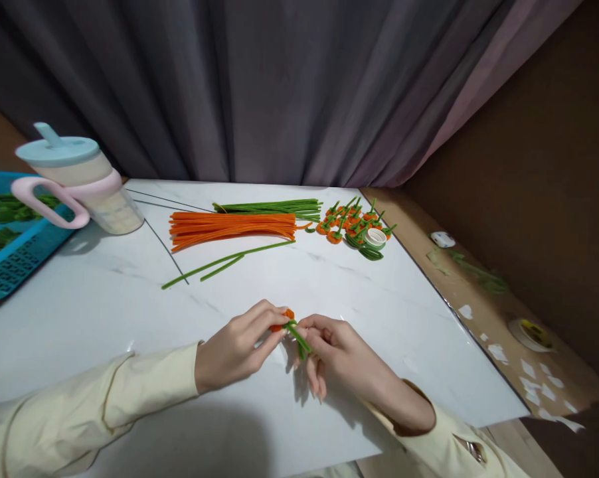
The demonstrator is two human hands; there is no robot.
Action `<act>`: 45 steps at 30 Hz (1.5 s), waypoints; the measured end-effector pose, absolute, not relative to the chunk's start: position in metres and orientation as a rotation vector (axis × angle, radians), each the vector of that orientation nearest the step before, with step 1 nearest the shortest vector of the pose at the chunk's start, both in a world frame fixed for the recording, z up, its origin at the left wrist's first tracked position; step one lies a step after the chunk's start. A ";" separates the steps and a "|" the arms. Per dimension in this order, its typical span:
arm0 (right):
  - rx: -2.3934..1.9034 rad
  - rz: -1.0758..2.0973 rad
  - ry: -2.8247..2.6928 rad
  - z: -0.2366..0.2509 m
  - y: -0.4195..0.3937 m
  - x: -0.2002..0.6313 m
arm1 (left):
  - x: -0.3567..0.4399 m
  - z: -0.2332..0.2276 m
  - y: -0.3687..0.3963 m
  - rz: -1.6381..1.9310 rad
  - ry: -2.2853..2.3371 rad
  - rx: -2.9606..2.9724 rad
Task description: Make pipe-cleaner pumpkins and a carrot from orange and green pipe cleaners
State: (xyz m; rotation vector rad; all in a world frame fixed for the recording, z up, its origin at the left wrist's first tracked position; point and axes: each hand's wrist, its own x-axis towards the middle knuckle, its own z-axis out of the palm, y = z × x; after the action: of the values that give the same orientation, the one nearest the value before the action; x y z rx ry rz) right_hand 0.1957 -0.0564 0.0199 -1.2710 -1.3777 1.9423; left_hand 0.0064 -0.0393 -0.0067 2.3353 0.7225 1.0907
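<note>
- Head view: both hands meet over the near middle of the white marble-look table (105, 312), working one small pipe-cleaner piece between them.
- The left hand (234, 348) has thumb and fingertips pressed together, pinching the orange coil (283, 320), which sits at the fingertips just above the tabletop.
- The right hand (337, 355) pinches the green stem (297, 337) between thumb and forefinger, its other fingers curled down toward the table.
- Judgement: a good hold here keeps the coil steady in the left pinch while the right fingers work close to where green meets orange, so the wire bends at the joint and not along its length.
- The stem's long axis runs diagonally, from the coil at the far left end down to its free end at the near right, pointing toward the person's right wrist.
- How the stem is fixed to the coil is hidden by the fingertips.
- Far across the table lie a bundle of orange pipe cleaners (232, 226), green pipe cleaners (274, 208) beyond it, and a cluster of finished orange pieces with green stems (352, 222) to their right.
- A lidded cup with a pink handle (80, 182) stands at the far left.
</note>
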 end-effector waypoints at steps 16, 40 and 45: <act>-1.143 0.526 -2.426 0.003 -0.009 0.252 | 0.007 -0.001 -0.016 0.734 0.848 0.961; -0.705 1.145 -2.165 0.017 -0.001 0.214 | 0.011 -0.002 -0.025 0.794 0.757 1.179; -0.684 0.917 -2.185 0.016 -0.004 0.214 | 0.008 -0.006 -0.025 0.853 0.699 1.312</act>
State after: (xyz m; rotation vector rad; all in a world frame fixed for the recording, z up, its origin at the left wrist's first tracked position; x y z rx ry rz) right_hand 0.2140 -0.0040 0.0163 -0.6838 -2.1846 0.9165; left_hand 0.0082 -0.0253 -0.0055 1.3116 0.6990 0.8529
